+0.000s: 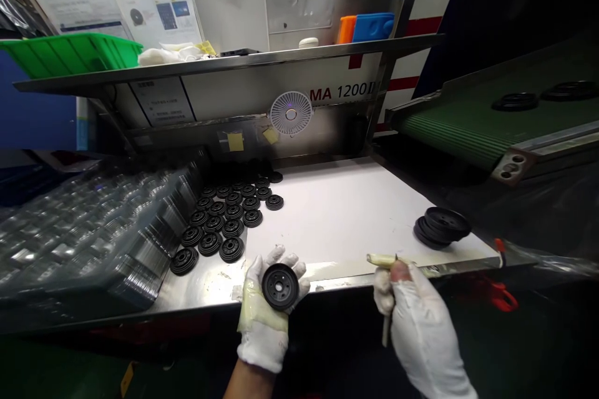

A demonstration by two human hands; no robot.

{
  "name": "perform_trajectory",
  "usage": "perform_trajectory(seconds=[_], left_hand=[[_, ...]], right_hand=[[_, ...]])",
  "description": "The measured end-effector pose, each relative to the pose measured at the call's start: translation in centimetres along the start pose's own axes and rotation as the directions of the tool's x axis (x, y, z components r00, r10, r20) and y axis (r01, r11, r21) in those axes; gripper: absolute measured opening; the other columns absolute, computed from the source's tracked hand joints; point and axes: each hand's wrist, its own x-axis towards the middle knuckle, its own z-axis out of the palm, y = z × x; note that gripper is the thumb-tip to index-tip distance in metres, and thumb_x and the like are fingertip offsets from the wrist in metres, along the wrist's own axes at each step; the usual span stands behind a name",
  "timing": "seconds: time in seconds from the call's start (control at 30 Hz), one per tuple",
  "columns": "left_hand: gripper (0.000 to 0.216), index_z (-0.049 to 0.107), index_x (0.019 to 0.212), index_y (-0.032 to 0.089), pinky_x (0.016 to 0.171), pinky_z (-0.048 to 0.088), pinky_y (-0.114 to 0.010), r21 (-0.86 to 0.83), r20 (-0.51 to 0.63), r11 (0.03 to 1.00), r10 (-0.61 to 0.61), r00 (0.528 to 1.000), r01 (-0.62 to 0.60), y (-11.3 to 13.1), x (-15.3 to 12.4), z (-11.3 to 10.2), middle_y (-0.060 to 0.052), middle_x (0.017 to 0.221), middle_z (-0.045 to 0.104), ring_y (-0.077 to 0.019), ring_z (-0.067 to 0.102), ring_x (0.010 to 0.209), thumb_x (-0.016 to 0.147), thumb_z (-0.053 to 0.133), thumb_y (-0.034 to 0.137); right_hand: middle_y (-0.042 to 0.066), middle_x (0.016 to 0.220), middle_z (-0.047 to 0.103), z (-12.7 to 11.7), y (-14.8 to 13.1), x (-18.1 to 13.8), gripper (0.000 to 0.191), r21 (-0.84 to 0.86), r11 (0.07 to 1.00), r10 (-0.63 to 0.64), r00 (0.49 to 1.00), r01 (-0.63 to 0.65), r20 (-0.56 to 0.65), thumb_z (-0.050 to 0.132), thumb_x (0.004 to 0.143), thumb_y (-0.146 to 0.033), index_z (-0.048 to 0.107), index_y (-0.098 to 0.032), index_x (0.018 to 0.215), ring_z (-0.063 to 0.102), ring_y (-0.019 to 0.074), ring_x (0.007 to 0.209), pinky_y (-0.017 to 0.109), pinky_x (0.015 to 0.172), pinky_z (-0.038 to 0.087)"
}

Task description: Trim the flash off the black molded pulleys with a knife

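Observation:
My left hand (269, 318), in a white glove with yellowish tape round the palm side, holds a round black plastic wheel (279, 287) in its palm. The wheel's face, with a hole at its centre, is turned up towards me. To the right, my right hand (416, 318) is closed round a thin tool whose metal shaft (386, 331) sticks out below the fingers. Its kind cannot be made out. The glove leaves the right thumb tip bare. The two hands are apart, at the table's front edge.
Rows of black wheels (233, 249) lie on the table (327, 218), beside stacked clear plastic trays (140, 262). Two larger black wheels (440, 227) lean together on the right. Beyond are a green conveyor (468, 131), a small fan (291, 113) and a shelf with a green bin (75, 55).

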Motion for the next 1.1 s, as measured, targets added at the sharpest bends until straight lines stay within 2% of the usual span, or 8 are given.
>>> perform_trajectory(seconds=[0.2, 0.37, 0.47, 0.57, 0.73, 0.83, 0.97, 1.1], left_hand=[[0.049, 0.056, 0.108, 0.016, 0.053, 0.049, -0.034, 0.196, 0.081, 0.980, -0.040, 0.996, 0.024, -0.9, -1.6, 0.8, -0.008, 0.081, 0.063, -0.0213, 0.062, 0.063, 0.074, 0.050, 0.052], [0.042, 0.058, 0.107, 0.018, 0.072, 0.049, -0.030, 0.208, 0.047, 0.978, -0.036, 0.998, 0.025, -1.7, -2.5, 0.9, -0.009, 0.091, 0.065, -0.0202, 0.061, 0.085, 0.076, 0.053, 0.046], [0.045, 0.057, 0.107, 0.016, 0.064, 0.049, -0.030, 0.203, 0.075, 0.979, -0.044, 0.996, 0.028, -1.7, -2.4, 0.6, -0.010, 0.087, 0.065, -0.0197, 0.062, 0.078, 0.076, 0.051, 0.048], [0.055, 0.053, 0.109, 0.013, 0.048, 0.046, -0.032, 0.208, 0.128, 0.971, -0.146, 0.981, 0.118, -1.2, -2.3, 0.5, -0.008, 0.067, 0.061, -0.0217, 0.059, 0.059, 0.074, 0.048, 0.055], [0.053, 0.049, 0.110, 0.015, 0.046, 0.042, -0.030, 0.156, 0.175, 0.960, -0.259, 0.950, 0.233, -0.3, -2.4, 1.1, -0.007, 0.067, 0.059, -0.0221, 0.058, 0.061, 0.076, 0.045, 0.055], [0.048, 0.049, 0.110, 0.015, 0.045, 0.041, -0.028, 0.139, 0.176, 0.952, -0.294, 0.940, 0.271, -0.3, -2.6, 1.4, -0.007, 0.068, 0.059, -0.0217, 0.057, 0.061, 0.077, 0.046, 0.050], [0.047, 0.050, 0.108, 0.015, 0.046, 0.041, -0.029, 0.119, 0.158, 0.954, -0.291, 0.944, 0.274, -0.5, -2.9, 1.4, -0.007, 0.068, 0.058, -0.0220, 0.057, 0.062, 0.078, 0.044, 0.051], [0.045, 0.053, 0.102, 0.014, 0.049, 0.042, -0.030, 0.090, 0.142, 0.967, -0.248, 0.958, 0.237, -0.6, -2.9, 1.1, -0.007, 0.069, 0.058, -0.0217, 0.057, 0.064, 0.077, 0.045, 0.051]], right_hand=[[-0.001, 0.075, 0.062, 0.6, -1.8, 0.5, 0.022, -0.545, 0.806, 0.004, 0.918, 0.231, 0.396, 0.054, 0.078, -0.043, 0.058, -0.023, 0.089, 0.056, 0.0151, 0.067, 0.024, 0.060, 0.042], [-0.004, 0.061, 0.059, 3.3, -2.2, 0.1, 0.007, -0.681, 0.550, -0.117, 0.852, 0.483, 0.510, 0.059, 0.074, -0.032, 0.060, -0.025, 0.072, 0.052, 0.0119, 0.054, 0.022, 0.048, 0.034], [-0.003, 0.059, 0.059, 3.5, -2.5, 0.5, 0.020, -0.612, 0.637, -0.141, 0.851, 0.469, 0.506, 0.048, 0.081, -0.028, 0.058, -0.022, 0.065, 0.052, 0.0107, 0.052, 0.020, 0.047, 0.035], [0.000, 0.063, 0.059, 1.9, -2.5, 1.7, 0.023, -0.570, 0.726, -0.187, 0.908, 0.385, 0.375, 0.045, 0.084, -0.035, 0.058, -0.020, 0.072, 0.055, 0.0121, 0.057, 0.020, 0.052, 0.041], [0.005, 0.095, 0.063, -2.8, -0.2, 3.5, 0.043, -0.747, 0.558, -0.210, 0.932, 0.362, 0.294, 0.052, 0.076, -0.037, 0.051, -0.023, 0.116, 0.060, 0.0213, 0.086, 0.033, 0.075, 0.047], [0.009, 0.103, 0.062, -4.8, 1.1, 3.2, 0.040, -0.717, 0.623, -0.192, 0.950, 0.312, 0.247, 0.048, 0.073, -0.035, 0.057, -0.021, 0.109, 0.057, 0.0250, 0.098, 0.038, 0.083, 0.046], [0.005, 0.074, 0.066, -4.8, 0.7, 2.1, 0.032, -0.562, 0.817, 0.056, 0.954, 0.127, 0.296, 0.048, 0.073, -0.036, 0.062, -0.020, 0.097, 0.064, 0.0205, 0.068, 0.035, 0.066, 0.053], [0.000, 0.056, 0.062, -3.7, 0.4, 1.0, 0.037, -0.457, 0.883, 0.267, 0.915, -0.106, 0.303, 0.049, 0.077, -0.043, 0.060, -0.018, 0.103, 0.057, 0.0139, 0.044, 0.027, 0.047, 0.049]])
